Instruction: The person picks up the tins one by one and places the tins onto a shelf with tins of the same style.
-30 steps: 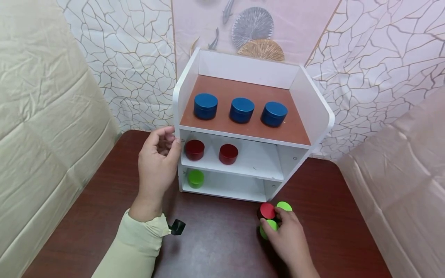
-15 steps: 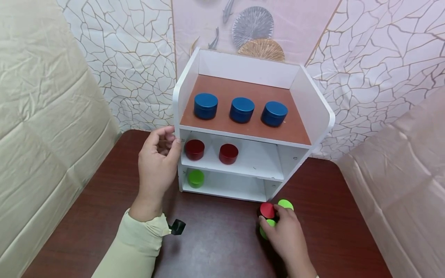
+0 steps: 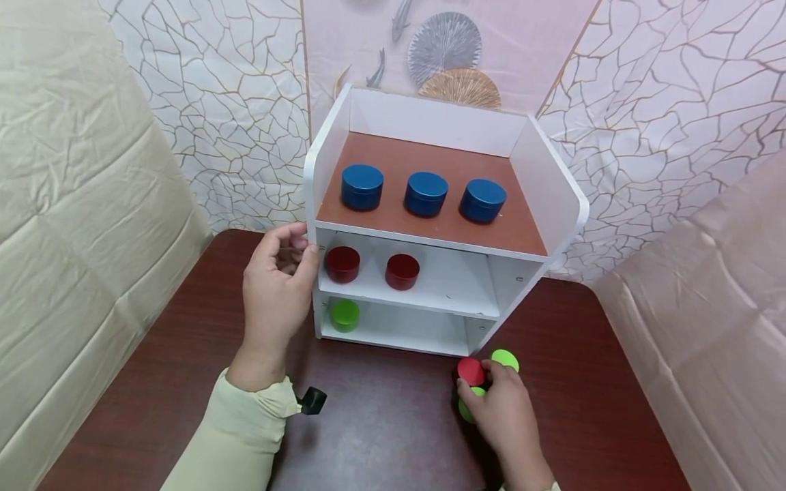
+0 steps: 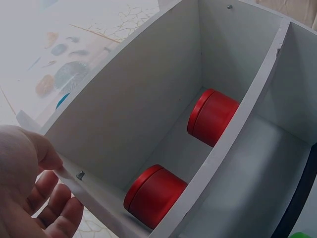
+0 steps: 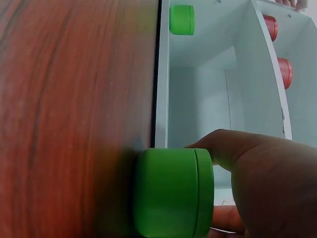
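At the left side of the white shelf unit (image 3: 331,341), my left hand (image 3: 276,293) holds the side panel, thumb at its front edge and fingers bent behind it. My right hand (image 3: 506,412) reaches over the table by the unit's lower right corner. Its thumb and forefinger pinch a round red tin (image 3: 470,370). A green tin (image 3: 468,410) stands just in front of the red one, partly under my hand; another green tin (image 3: 506,359) is behind my fingers. In the right wrist view the near green tin (image 5: 171,193) hides the red one.
Three blue tins (image 3: 426,194) stand on the brown top shelf. Two red tins (image 3: 402,273) sit on the middle shelf, and one green tin (image 3: 345,316) at the left of the bottom shelf. Patterned cloth (image 3: 245,116) hangs behind the dark wood table (image 3: 381,436).
My right thumb and forefinger have closed in on the red tin. The far green tin has shifted slightly up and right. My left hand stays put.
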Tool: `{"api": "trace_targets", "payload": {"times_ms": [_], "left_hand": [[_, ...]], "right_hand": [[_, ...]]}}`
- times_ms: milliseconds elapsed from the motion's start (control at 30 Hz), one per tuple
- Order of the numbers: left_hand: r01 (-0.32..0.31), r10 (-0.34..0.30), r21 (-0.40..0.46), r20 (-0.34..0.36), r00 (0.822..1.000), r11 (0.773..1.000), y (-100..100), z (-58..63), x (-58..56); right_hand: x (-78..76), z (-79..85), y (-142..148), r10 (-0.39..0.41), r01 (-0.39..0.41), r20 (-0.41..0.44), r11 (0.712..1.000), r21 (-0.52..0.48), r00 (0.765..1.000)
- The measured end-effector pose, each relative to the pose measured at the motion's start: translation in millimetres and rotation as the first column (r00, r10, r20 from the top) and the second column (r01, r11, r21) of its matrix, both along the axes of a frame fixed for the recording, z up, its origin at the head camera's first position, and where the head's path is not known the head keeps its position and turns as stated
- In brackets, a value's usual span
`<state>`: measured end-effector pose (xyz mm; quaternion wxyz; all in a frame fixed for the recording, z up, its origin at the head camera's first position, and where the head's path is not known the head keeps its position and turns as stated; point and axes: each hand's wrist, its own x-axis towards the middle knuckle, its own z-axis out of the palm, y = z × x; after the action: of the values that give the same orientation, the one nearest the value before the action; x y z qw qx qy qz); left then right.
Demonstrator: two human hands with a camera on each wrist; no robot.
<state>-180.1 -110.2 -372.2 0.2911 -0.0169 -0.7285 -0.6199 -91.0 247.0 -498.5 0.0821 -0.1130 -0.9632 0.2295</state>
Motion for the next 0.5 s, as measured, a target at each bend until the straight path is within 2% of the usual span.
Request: {"api": "trace_targets", "payload": {"times_ms": [333,500], "left_hand": [[0.004,-0.004,-0.008,0.005,1.0,1.0,-0.1,-0.6,-0.5],[0.004,-0.004,-0.005,0.0,1.0,1.0,-0.6,-1.5,-0.4]], "right_hand": [[-1.6,-3.8,0.5,-0.048,0.047,-0.014,0.997,-0.059,0.999],[-1.7,-4.7,0.5,-0.047,0.042,-0.054,0.996,-0.078,0.997]]}}
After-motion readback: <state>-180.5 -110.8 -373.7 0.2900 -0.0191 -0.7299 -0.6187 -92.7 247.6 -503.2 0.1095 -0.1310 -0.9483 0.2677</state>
